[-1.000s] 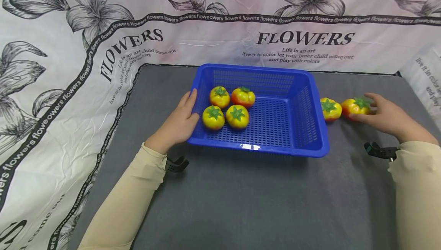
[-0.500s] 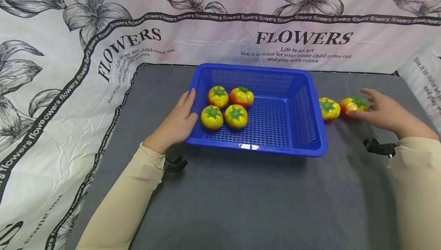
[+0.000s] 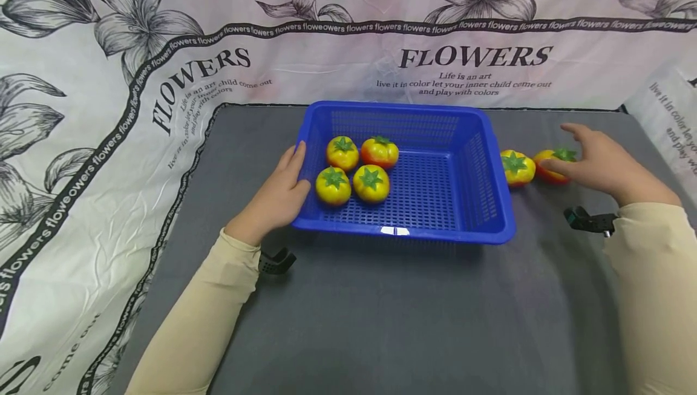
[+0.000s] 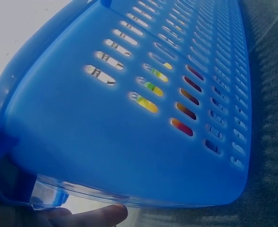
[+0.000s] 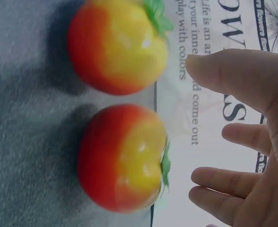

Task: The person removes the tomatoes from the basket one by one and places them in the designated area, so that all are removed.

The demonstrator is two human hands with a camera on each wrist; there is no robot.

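Observation:
Straight fingers of my left hand point(image 3: 276, 198) touch the left end of a blue plastic basket point(image 3: 430, 235). In the left wrist view, a finger point(image 4: 101, 215) shows beside the basket's slotted wall point(image 4: 82, 127). Several yellow-and-red toy tomatoes with green leafy tops, one of them a front tomato point(image 3: 371, 183), sit in the basket's left half. Over the right outer tomato point(image 3: 551, 168), my right hand point(image 3: 604, 162) hovers with spread fingers and holds nothing. The right wrist view shows this lower tomato point(image 5: 122, 158) apart from the hand. A second outer tomato point(image 3: 516, 168) sits between it and the basket.
A dark grey tabletop point(image 3: 381, 316) lies under everything. White flower-printed cloth point(image 3: 327, 74) stands behind and runs down the left side. Black wrist devices, such as the right one point(image 3: 588, 221), hang below both wrists.
My right hand has lifted slightly and shifted back and left over the outer tomato. My left hand stays at the basket's end. The whole view has shifted a little.

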